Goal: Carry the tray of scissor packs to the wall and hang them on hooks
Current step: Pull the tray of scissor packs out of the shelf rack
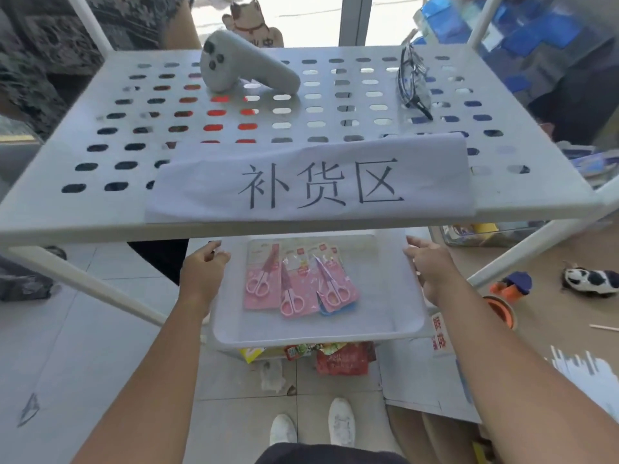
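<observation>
A shallow white tray (301,329) sits below the top shelf of a white rack, at the centre of the view. Three pink scissor packs lie flat in it side by side: one on the left (263,279), one in the middle (294,293), one on the right (335,283). A blue pack edge peeks out under the right one. My left hand (204,272) curls around the tray's left rim. My right hand (427,266) grips the right rim, thumb on top. The tray's far edge is hidden by the shelf.
The perforated top shelf (100,209) juts out over the tray, bearing a paper sign (311,182), a grey controller (248,65) and glasses (412,82). Snack packets (338,360) lie under the tray. A toy cow (589,279) and an orange tape roll (502,309) lie on the floor at right.
</observation>
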